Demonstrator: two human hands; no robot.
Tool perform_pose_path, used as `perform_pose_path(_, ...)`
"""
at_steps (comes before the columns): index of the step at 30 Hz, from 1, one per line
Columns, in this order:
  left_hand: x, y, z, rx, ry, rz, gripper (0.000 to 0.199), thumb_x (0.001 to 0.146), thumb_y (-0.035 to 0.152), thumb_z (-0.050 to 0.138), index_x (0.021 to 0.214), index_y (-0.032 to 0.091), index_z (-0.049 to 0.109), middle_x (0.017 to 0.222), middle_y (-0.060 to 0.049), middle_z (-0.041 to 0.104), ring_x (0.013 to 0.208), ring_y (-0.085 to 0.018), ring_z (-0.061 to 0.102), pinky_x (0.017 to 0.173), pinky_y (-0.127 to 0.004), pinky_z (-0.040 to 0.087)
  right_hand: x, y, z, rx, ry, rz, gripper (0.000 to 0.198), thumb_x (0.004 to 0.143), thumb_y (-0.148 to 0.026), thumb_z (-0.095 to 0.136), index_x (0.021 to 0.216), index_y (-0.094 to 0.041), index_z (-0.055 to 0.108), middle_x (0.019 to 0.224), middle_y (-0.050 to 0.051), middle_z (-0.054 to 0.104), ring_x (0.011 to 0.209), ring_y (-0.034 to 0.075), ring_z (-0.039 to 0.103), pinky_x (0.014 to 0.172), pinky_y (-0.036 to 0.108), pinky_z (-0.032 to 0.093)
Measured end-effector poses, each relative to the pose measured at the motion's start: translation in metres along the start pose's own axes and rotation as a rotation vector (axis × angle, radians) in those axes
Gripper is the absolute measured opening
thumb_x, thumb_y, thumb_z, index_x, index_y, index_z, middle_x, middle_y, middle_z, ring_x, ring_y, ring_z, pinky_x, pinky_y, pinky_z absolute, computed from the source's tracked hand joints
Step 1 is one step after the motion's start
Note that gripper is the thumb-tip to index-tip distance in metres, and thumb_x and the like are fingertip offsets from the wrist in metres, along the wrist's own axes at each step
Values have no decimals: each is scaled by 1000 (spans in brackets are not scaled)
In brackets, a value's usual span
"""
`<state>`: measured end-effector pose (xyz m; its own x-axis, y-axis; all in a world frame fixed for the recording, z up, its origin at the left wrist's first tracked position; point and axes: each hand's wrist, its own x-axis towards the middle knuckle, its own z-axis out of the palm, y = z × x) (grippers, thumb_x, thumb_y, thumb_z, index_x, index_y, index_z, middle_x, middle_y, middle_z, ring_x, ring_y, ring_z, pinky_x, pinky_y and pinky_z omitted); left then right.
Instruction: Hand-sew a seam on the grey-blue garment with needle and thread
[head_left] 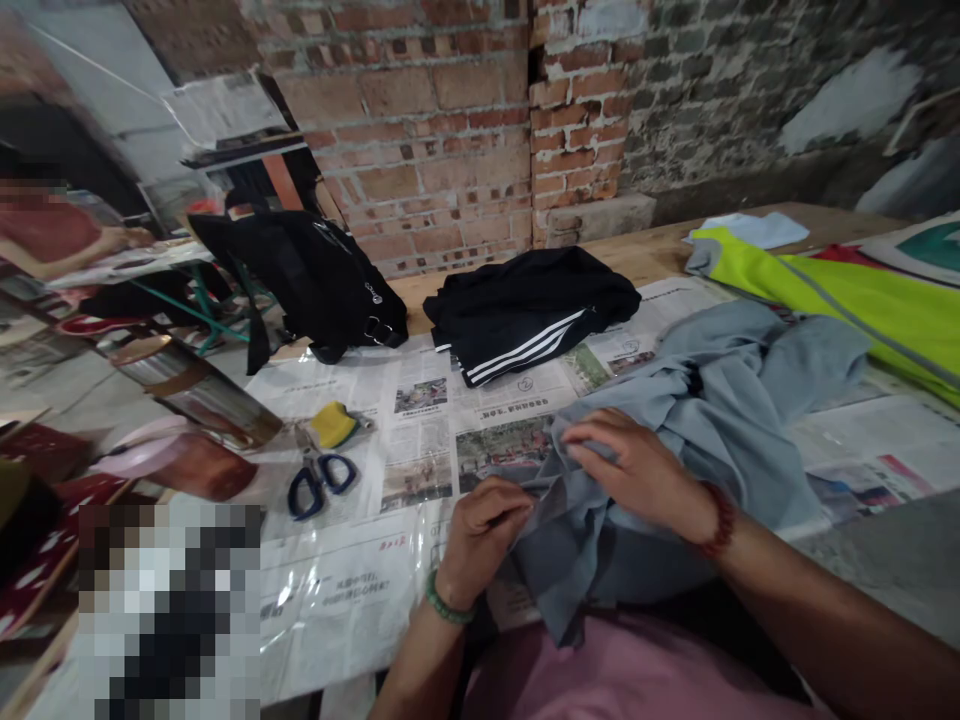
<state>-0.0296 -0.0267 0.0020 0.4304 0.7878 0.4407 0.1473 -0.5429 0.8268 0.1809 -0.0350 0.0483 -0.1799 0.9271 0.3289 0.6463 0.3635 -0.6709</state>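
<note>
A rough brick wall [405,130] stands at twelve o'clock, behind everything. Before it is the wooden tabletop [652,250], covered mostly with printed newspaper [345,580] under shiny clear plastic. The grey cloth [720,420], thin, soft and full of irregular folds, lies partly on the newspaper; it spreads from the hands toward two o'clock. Further at two o'clock there is a smooth yellow-green garment [855,300] with a grey strip. Between ten and eleven o'clock from the hands sits a black fabric backpack [307,275]; at twelve o'clock, a black garment [517,310] with three white stripes is bundled. A cylindrical metal flask [199,390] is near ten o'clock.

The left hand [487,515] and the right hand [630,470] are close together, each pinching the edge of the grey cloth between bent fingers. At nine o'clock lie scissors [315,470] with blue looped handles, just beside a small yellow-and-green piece [335,425].
</note>
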Motion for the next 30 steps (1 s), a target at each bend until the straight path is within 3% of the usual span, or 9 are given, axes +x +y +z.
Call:
perform_pose_path(3,-1,-1,0,0,10,6,13,75,10,60,76,19,69,72,-4,64,69,-14,58,62,-24,47,13,8,16,146,-235,4,20,76,-19,52,89,-18,67,90,4,65,86,17,57,81,30,42)
perform_pose_path(6,-2,-2,0,2,26,-2,12,75,12,61,77,19,70,71,-4,65,70,-15,58,63,-25,47,14,13,30,354,-491,126,24,70,-19,56,92,-18,67,80,2,66,72,14,58,65,24,44)
perform_pose_path(8,-2,-3,0,-2,36,-2,11,75,13,61,77,20,70,70,-4,66,69,-15,58,63,-26,47,11,14,34,453,-555,222,27,67,-21,58,93,-17,67,72,0,65,63,12,56,57,21,42)
perform_pose_path(12,0,-3,2,-22,34,4,11,74,13,62,77,20,70,69,-4,66,68,-15,58,62,-25,47,8,12,36,554,-515,327,22,66,-22,61,85,-16,68,70,-1,65,62,10,55,58,20,42)
perform_pose_path(21,-2,-5,2,-35,45,-105,9,74,15,62,77,19,69,70,-4,63,66,-14,58,61,-25,45,5,10,43,626,-420,345,15,66,-25,63,76,-16,67,71,0,64,63,10,54,60,21,41)
perform_pose_path(26,-3,-5,2,-48,47,-143,8,74,17,62,75,19,69,70,-3,63,66,-14,57,62,-25,44,4,9,46,618,-402,372,12,65,-26,62,71,-16,65,60,-3,57,53,8,46,51,20,34)
perform_pose_path(30,-1,-1,3,-81,64,-301,7,71,18,64,76,18,69,73,-3,64,70,-15,57,66,-25,44,3,8,49,655,-332,370,13,68,-29,59,68,-16,59,56,-5,48,50,7,38,49,21,28)
